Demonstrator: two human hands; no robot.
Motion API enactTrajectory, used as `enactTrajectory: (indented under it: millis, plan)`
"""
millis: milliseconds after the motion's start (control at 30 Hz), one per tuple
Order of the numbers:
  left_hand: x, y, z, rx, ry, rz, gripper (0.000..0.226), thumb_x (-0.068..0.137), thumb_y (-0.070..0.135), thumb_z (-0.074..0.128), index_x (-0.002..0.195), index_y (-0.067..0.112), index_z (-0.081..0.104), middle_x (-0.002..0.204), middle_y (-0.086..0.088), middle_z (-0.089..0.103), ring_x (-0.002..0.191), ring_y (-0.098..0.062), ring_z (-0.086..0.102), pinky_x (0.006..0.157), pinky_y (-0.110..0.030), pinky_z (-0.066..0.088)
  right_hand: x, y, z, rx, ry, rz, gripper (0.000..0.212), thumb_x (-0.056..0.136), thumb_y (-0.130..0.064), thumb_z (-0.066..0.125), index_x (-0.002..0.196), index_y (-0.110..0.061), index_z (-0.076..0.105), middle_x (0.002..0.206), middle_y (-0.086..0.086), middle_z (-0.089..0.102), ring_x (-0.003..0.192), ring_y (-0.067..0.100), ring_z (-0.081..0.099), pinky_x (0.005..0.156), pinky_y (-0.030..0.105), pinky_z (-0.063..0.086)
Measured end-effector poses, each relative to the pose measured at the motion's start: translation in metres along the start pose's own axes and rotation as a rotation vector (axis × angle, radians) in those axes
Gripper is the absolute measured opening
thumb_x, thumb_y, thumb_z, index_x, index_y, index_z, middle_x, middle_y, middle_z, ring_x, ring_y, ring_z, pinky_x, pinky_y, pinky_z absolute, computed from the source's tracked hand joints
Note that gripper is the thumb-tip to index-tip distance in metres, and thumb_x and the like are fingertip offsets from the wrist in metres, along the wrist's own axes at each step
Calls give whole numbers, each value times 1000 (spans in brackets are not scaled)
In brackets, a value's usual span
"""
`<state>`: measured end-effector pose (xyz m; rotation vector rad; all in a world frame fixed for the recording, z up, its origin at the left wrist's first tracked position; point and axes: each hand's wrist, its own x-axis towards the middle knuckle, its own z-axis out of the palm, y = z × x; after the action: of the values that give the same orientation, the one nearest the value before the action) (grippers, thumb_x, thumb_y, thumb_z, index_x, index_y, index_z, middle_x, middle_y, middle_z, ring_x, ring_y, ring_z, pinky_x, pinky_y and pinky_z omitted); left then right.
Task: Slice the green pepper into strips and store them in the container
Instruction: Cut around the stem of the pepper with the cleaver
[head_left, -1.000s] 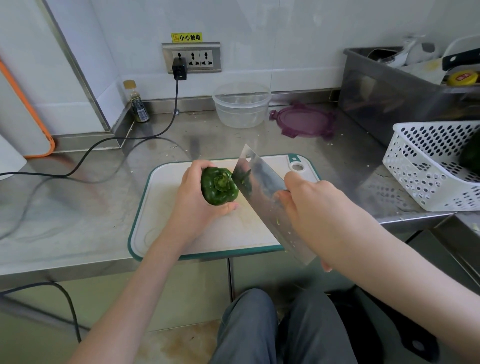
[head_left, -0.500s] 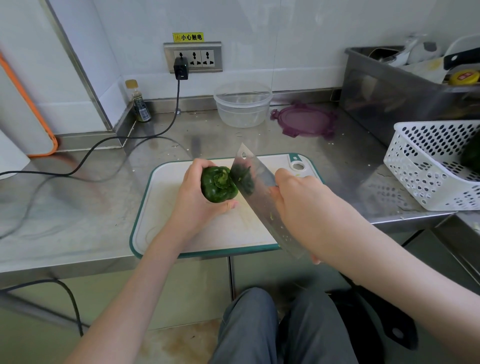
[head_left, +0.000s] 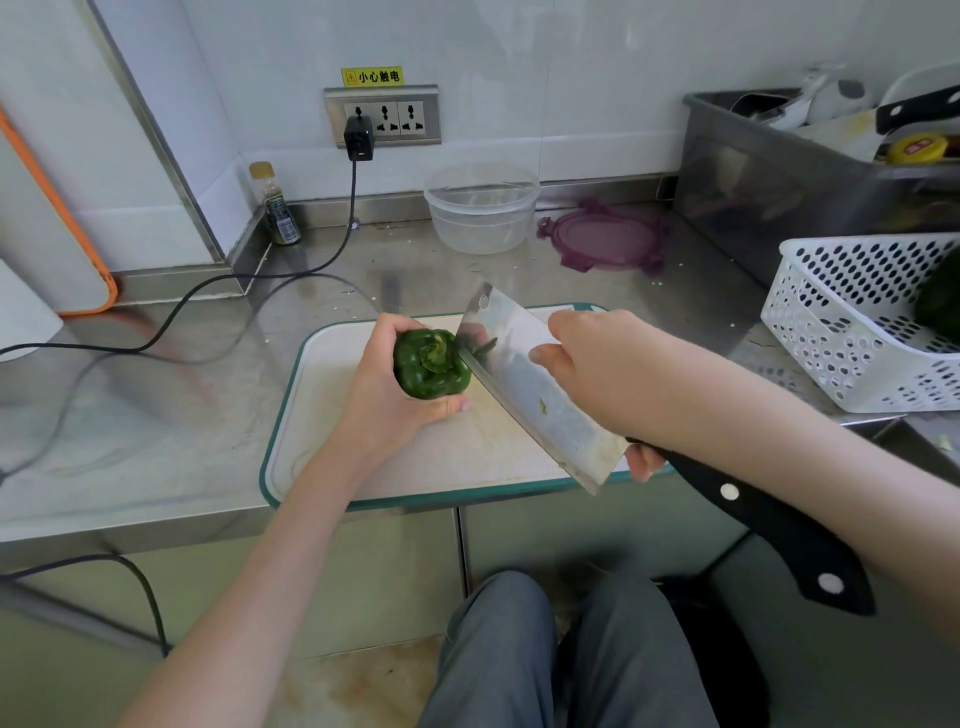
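Left hand (head_left: 387, 392) is wrapped around the green pepper (head_left: 430, 364), fingers over its far side and thumb beneath, holding it over the white cutting board (head_left: 332, 415) with the stem end facing the camera. Right hand (head_left: 608, 384) is clamped on the cleaver (head_left: 524, 384), fingers curled over the spine of the blade where it meets the black handle (head_left: 769, 525), which runs back under the wrist. The blade sits tilted, its far edge touching the pepper's right side just beside the stem, and a fleck of green is stuck to the steel.

Far across the steel worktop (head_left: 156, 415), the clear container (head_left: 482, 208) stands open near the wall, and its purple lid (head_left: 605, 236) lies flat just to the right of it. On the right, a white perforated basket (head_left: 852, 317) holds something dark green at the frame edge. A small bottle (head_left: 275, 205) stands in the far corner, and a black cable (head_left: 291, 270) trails left from the wall socket (head_left: 384, 117).
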<state>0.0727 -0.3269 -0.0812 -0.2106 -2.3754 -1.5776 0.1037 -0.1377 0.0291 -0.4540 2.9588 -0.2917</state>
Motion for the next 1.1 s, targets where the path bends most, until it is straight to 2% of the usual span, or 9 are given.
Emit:
enactTrajectory:
  millis: [100, 367, 600, 767, 967, 1100]
  plan:
    - [0, -1, -1, -11, -17, 18, 70, 51, 8, 91, 96, 29, 43, 95, 6, 55, 82, -3, 53, 75, -13, 45, 3, 1, -6, -17, -14, -16, 39, 101, -25, 35, 63, -20, 29, 65, 1, 37, 58, 15, 36, 51, 19, 31]
    - [0, 0, -2, 5, -38, 17, 67, 55, 3, 89, 103, 15, 45, 101, -3, 57, 85, -5, 54, 75, -11, 44, 12, 1, -19, -52, -56, -45, 40, 101, -22, 37, 61, -19, 33, 63, 1, 38, 54, 10, 34, 50, 20, 31]
    - [-1, 1, -3, -16, -41, -1, 66, 56, 2, 88, 103, 15, 44, 98, 0, 56, 82, -2, 53, 74, -9, 44, 11, -6, -20, -94, -39, -66, 41, 100, -19, 40, 60, -20, 31, 62, 0, 36, 53, 11, 33, 50, 18, 29]
    - [-1, 1, -3, -35, -24, 0, 66, 55, 2, 88, 97, 27, 43, 93, 7, 54, 77, 4, 52, 72, -8, 43, 9, -4, -19, -117, 17, -73, 40, 100, -18, 41, 61, -19, 31, 62, 0, 37, 70, 22, 43, 51, 16, 30]
    - [-2, -1, -3, -64, -17, -22, 69, 54, 1, 88, 104, 17, 43, 91, 9, 54, 74, 7, 53, 70, -7, 43, 9, -6, -27, -112, 12, -88, 42, 99, -17, 41, 60, -23, 30, 63, -1, 36, 74, 22, 43, 51, 15, 29]
    - [-2, 0, -3, -59, -12, -25, 67, 54, 3, 89, 98, 26, 43, 89, 10, 54, 73, 6, 53, 70, -7, 42, 9, -7, -21, -105, -22, -105, 41, 100, -18, 40, 60, -21, 30, 63, -1, 37, 73, 23, 44, 51, 16, 30]
